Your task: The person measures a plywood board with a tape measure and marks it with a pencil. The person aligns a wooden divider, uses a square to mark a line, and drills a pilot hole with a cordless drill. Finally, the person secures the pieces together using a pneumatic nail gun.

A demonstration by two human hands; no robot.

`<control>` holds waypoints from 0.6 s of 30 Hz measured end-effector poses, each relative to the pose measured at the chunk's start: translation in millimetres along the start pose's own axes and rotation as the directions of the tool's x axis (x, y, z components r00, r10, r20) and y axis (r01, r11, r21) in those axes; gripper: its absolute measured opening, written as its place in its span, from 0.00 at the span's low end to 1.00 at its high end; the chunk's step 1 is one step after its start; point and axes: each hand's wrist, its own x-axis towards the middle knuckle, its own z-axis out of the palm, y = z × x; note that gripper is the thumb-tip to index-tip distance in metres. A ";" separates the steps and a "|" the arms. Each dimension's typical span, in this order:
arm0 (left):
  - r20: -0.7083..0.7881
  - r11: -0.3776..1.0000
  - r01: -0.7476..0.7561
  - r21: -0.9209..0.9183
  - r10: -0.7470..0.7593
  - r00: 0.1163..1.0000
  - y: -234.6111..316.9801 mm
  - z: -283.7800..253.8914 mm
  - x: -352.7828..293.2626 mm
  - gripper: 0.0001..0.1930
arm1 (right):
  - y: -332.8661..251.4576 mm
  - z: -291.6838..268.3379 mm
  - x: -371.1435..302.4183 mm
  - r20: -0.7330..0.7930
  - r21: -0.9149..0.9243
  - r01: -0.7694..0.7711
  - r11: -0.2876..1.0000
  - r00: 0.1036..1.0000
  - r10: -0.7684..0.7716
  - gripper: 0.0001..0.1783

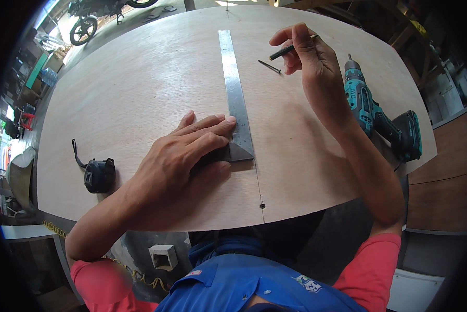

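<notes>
A metal try square point(230, 83) lies flat on the plywood sheet point(129, 83), its blade pointing away from me. My left hand point(176, 151) presses down over its stock, fingertips at the blade's left edge, and hides much of the stock. Raised above the sheet on the right, my right hand point(316, 62) pinches a dark pencil point(282, 52), its end pointing down and left, apart from the wood. A loose screw point(269, 66) lies just below the pencil. From the square's corner a thin dark line runs toward the near edge, through a small dark hole point(262, 206).
A teal cordless drill point(362, 101) lies on the right, beside my right forearm. At the left sits a black tape measure point(99, 176) with a wrist strap. Beyond the sheet stands a motorcycle point(85, 26). A yellow coiled hose point(140, 274) hangs below the near edge.
</notes>
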 end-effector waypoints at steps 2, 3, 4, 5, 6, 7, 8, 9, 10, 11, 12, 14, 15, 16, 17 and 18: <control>-0.001 1.000 0.004 0.003 -0.004 1.000 1.1 0.0 0.1 0.15 | -0.6 -1.1 -0.3 0.001 -0.006 -0.004 1.000 1.000 0.004 0.30; -0.003 1.000 0.005 0.005 -0.005 1.000 1.1 -0.2 -0.4 0.15 | -0.7 -0.9 -0.1 0.007 -0.007 0.000 1.000 1.000 0.000 0.30; -0.006 1.000 0.002 -0.001 -0.002 1.000 0.7 -0.2 -1.0 0.15 | -0.8 -0.5 0.0 0.013 -0.009 0.004 1.000 1.000 -0.004 0.30; -0.008 1.000 0.000 -0.007 0.000 1.000 0.2 0.0 -1.6 0.15 | -0.7 0.2 -0.3 0.015 -0.008 0.007 1.000 1.000 -0.007 0.30; -0.013 1.000 -0.001 -0.006 0.001 1.000 -0.2 0.2 -1.7 0.15 | -1.0 0.3 -0.8 0.014 0.003 0.002 1.000 1.000 -0.002 0.30; -0.008 1.000 -0.002 -0.001 0.002 1.000 -0.8 0.5 -1.7 0.15 | -1.4 0.5 -1.1 0.012 0.015 -0.003 1.000 1.000 0.003 0.30; -0.003 1.000 -0.004 0.003 0.004 1.000 -1.2 0.5 -1.7 0.15 | -2.0 0.5 -1.0 0.015 0.014 0.000 1.000 1.000 0.000 0.30; -0.008 1.000 -0.003 0.004 0.003 1.000 -0.6 0.1 -2.1 0.15 | -2.8 0.5 -1.1 0.014 0.025 -0.008 1.000 1.000 0.008 0.30; -0.005 1.000 0.000 0.011 0.000 1.000 0.2 -0.5 -2.2 0.15 | -3.6 0.6 -1.1 0.013 0.037 -0.016 0.999 1.000 0.016 0.30; -0.002 1.000 0.002 0.017 -0.002 1.000 0.7 -0.9 -2.4 0.15 | -4.9 0.7 -1.1 0.016 0.037 -0.014 0.999 1.000 0.013 0.30; -0.004 1.000 0.003 0.016 -0.003 1.000 0.3 -0.7 -2.5 0.15 | -5.9 0.7 -1.4 0.022 0.034 -0.021 0.999 1.000 0.020 0.30; -0.014 1.000 0.001 0.006 -0.001 1.000 -0.2 -0.3 -2.7 0.15 | -6.5 1.3 -1.4 0.027 0.032 -0.028 0.999 0.999 0.027 0.30; -0.014 1.000 -0.001 0.005 0.001 1.000 0.0 -0.2 -2.6 0.15 | -6.8 1.5 -1.5 0.024 0.029 -0.027 0.999 0.999 0.027 0.30; -0.013 1.000 0.003 0.004 -0.003 1.000 0.3 -0.2 -2.5 0.14 | -7.1 1.5 -1.6 0.021 0.027 -0.027 0.999 0.999 0.027 0.30; -0.013 1.000 0.007 0.004 -0.007 1.000 0.7 -0.4 -2.3 0.14 | -7.6 1.5 -1.7 0.019 0.025 -0.027 0.999 0.999 0.027 0.30; -0.012 1.000 0.005 0.004 -0.004 1.000 1.2 -0.6 -2.0 0.14 | -8.2 1.2 -1.7 0.024 0.031 -0.028 0.999 0.999 0.028 0.29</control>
